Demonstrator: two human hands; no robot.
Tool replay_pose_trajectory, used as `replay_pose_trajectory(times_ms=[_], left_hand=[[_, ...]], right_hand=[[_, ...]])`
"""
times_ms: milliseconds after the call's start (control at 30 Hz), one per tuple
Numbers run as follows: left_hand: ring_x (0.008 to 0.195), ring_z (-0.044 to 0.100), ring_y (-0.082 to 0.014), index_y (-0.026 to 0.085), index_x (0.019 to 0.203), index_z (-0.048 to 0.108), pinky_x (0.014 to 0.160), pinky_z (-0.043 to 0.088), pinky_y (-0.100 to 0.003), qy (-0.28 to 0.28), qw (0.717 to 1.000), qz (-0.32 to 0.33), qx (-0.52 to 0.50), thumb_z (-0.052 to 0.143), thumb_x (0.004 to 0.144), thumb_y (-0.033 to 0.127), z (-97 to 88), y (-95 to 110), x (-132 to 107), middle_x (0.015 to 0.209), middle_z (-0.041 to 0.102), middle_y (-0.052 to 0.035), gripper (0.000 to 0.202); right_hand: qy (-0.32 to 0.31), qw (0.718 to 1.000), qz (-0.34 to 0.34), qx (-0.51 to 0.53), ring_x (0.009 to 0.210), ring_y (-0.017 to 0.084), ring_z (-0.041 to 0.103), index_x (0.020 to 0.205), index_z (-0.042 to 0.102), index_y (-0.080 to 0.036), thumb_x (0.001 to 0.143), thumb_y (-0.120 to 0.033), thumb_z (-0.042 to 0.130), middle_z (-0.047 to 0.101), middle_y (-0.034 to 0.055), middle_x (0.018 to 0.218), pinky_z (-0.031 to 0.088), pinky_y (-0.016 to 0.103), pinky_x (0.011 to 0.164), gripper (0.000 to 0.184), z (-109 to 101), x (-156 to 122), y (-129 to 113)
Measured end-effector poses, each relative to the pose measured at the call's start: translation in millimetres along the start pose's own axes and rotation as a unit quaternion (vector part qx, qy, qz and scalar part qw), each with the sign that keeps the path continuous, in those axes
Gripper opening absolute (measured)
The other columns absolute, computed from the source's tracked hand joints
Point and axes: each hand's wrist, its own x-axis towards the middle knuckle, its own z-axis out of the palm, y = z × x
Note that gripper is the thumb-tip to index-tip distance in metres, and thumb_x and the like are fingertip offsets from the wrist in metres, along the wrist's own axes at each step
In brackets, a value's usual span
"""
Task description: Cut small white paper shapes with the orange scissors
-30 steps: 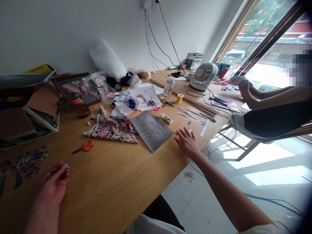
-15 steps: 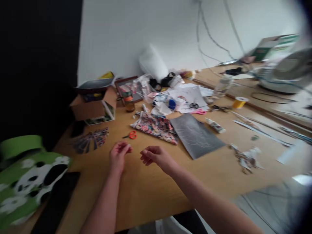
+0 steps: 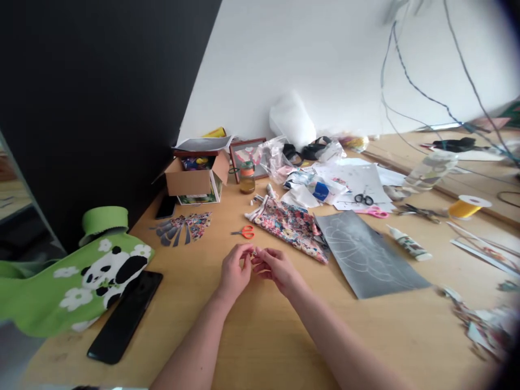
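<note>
My left hand [image 3: 234, 269] and my right hand [image 3: 276, 266] meet over the wooden table [image 3: 260, 336], fingertips pinched together on a tiny pale scrap [image 3: 254, 253] that I cannot make out well. Just beyond them lie orange-handled scissors [image 3: 244, 232] and a folded floral cloth [image 3: 289, 226]. A grey sheet with white curved lines [image 3: 368, 254] lies to the right of my right hand.
A black phone [image 3: 125, 315] and a green panda bag [image 3: 77, 276] lie at the left. A cardboard box [image 3: 195, 177], a jar [image 3: 246, 177], a fan-shaped floral cutout [image 3: 183, 228], a glue tube [image 3: 408, 244], yellow thread spool [image 3: 465, 206] and paper scraps [image 3: 479, 319] surround the work area.
The view swung left, away from the window and the seated person. My right hand came in from the table's right part to meet my left hand, and both now pinch together.
</note>
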Motion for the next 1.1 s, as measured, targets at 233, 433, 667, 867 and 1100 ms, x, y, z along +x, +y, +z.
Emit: replay_pose_trajectory(times_ms=[233,433,667,867,1100], left_hand=[[0.088,0.069,-0.0187,0.019,0.105,0.065,0.082,0.055,-0.032,0.004,0.999,0.042,0.023,0.065,0.081,0.019,0.3,-4,1,0.098,0.072,-0.009,0.025],[0.08,0.066,-0.0161,0.017,0.111,0.058,0.07,0.056,-0.028,0.04,0.997,-0.031,-0.056,0.07,0.08,0.036,0.0,-7,7,0.096,0.068,-0.0089,0.038],[0.07,0.063,-0.0144,0.016,0.108,0.056,0.058,0.053,-0.026,0.072,0.975,-0.141,-0.154,0.08,0.066,0.044,-1.5,-5,13,0.085,0.065,-0.0036,0.056],[0.06,0.06,-0.0122,0.014,0.1,0.059,0.057,0.052,-0.025,0.06,0.96,-0.19,-0.194,0.083,0.059,0.032,-2.9,-6,14,0.067,0.062,0.0021,0.051],[0.055,0.059,-0.0101,0.013,0.097,0.06,0.056,0.051,-0.024,0.09,0.957,-0.181,-0.208,0.081,0.058,0.028,-4.7,-9,17,0.066,0.063,0.0028,0.046]], right_hand=[[0.005,0.998,-0.046,-0.034,0.052,0.011,0.061,0.072,0.062,-0.016,0.049,-0.057,0.088,0.068,0.0001,0.065,0.051,0.023,0.05,0.053,0,1,1],[-0.002,0.993,-0.069,-0.091,0.05,0.012,0.06,0.069,0.062,-0.016,0.052,-0.057,0.085,0.067,0.0001,0.061,0.051,0.026,0.05,0.05,2,-1,1],[-0.014,0.986,-0.089,-0.143,0.048,0.011,0.057,0.066,0.063,-0.016,0.054,-0.059,0.084,0.066,0.0,0.059,0.048,0.024,0.049,0.049,3,0,4],[-0.004,0.983,-0.091,-0.157,0.048,0.012,0.057,0.064,0.063,-0.017,0.053,-0.062,0.083,0.064,0.0001,0.057,0.048,0.025,0.048,0.051,3,0,5],[0.016,0.984,-0.083,-0.155,0.054,0.015,0.061,0.078,0.068,-0.015,0.053,-0.072,0.08,0.069,0.0048,0.069,0.055,0.029,0.05,0.063,3,0,9]])
